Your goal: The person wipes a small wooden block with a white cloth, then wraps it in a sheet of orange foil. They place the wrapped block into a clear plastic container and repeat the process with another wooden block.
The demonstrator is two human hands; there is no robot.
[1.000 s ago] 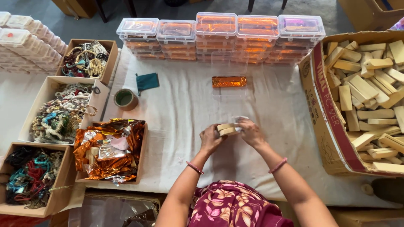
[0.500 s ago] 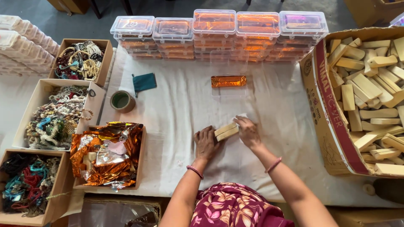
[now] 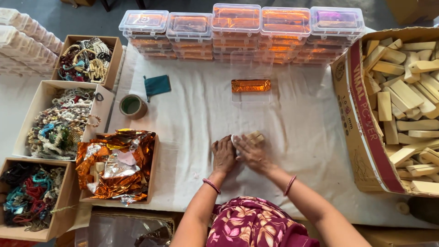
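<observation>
Head view: small wooden block [image 3: 254,136] on the white-clothed counter [image 3: 297,132], long axis left-near to right-far, under right hand [image 3: 251,153] fingertips; left hand [image 3: 223,155] flat beside, touching, neither hand visibly clamped.

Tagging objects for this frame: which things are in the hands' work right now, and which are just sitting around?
In hand:
left hand and right hand, both on the small wooden blocks on the white cloth

Lying about:
foil-wrapped bar
tape roll
teal pouch
stacked clear boxes
carton of wooden blocks
box of foil sheets
bead boxes
</observation>
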